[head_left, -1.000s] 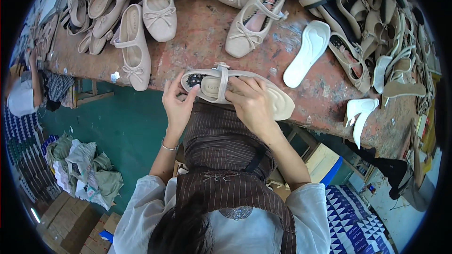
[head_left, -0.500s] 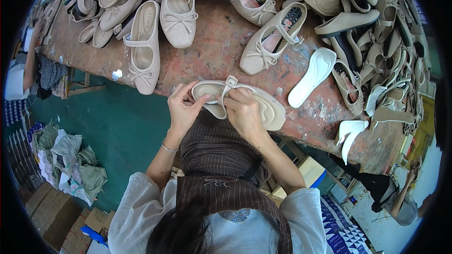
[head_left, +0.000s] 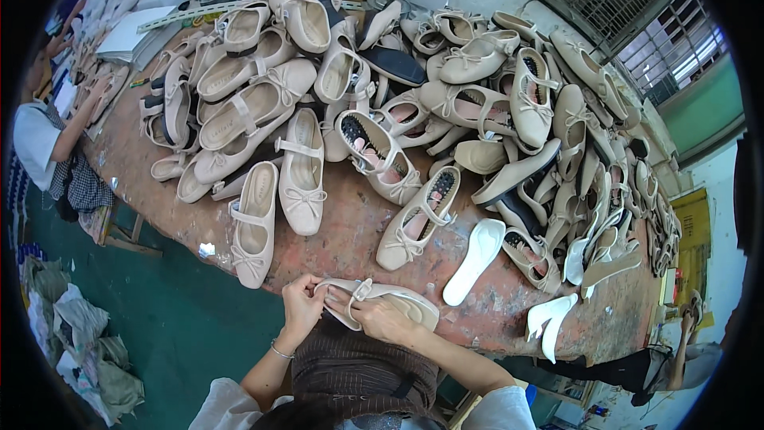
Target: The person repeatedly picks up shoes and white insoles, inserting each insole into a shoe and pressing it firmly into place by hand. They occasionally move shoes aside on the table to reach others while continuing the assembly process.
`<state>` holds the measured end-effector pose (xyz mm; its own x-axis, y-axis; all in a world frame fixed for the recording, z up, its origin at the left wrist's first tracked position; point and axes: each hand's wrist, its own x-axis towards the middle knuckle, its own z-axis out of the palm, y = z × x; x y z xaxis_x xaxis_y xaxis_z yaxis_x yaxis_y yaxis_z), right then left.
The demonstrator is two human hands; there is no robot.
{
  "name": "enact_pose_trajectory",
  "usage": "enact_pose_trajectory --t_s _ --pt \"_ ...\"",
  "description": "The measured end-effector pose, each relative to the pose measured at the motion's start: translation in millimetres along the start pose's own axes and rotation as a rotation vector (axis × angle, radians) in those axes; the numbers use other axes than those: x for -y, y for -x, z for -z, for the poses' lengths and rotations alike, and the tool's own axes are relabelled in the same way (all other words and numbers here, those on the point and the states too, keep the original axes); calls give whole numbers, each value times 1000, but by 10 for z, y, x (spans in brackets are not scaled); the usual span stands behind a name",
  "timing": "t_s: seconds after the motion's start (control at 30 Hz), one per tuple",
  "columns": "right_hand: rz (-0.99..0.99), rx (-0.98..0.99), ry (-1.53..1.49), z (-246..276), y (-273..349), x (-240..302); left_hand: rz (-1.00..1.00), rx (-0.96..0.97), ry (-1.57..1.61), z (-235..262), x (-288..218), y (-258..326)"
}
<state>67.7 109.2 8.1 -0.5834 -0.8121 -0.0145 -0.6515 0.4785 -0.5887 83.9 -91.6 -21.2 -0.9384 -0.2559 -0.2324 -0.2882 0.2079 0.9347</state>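
Note:
At the table's near edge I hold a beige strapped shoe (head_left: 363, 290) lying sideways, its heel end to the left. My left hand (head_left: 302, 306) is closed in a pinch on the heel rim. My right hand (head_left: 386, 320) is closed on the shoe by the strap, its fingertips reaching inside toward the heel. A beige padded insole (head_left: 423, 308) shows at the front end, partly hidden by my right hand. Just beyond are two finished beige shoes with bows (head_left: 256, 223) and a shoe with a dark, studded inside (head_left: 419, 219). A white insole (head_left: 474, 261) lies to the right.
A large heap of beige shoes (head_left: 477, 60) covers the table's far side. White cut pieces (head_left: 551, 322) lie near the right edge. At the far left another person (head_left: 40, 139) works at the table (head_left: 159, 199). Sacks (head_left: 79, 334) lie on the green floor.
The view has tilted up, showing more of the heap and the far wall. My right hand has shifted along the shoe toward the heel, closer to my left hand.

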Motion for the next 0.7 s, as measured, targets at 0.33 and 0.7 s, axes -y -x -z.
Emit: enact_pose_trajectory --t_s 0.33,0.7 --pt "-370 -257 310 -5 207 254 -209 -40 -250 -49 -92 -83" --pt "-831 -918 -434 772 564 -348 -442 412 -740 -600 -554 821"
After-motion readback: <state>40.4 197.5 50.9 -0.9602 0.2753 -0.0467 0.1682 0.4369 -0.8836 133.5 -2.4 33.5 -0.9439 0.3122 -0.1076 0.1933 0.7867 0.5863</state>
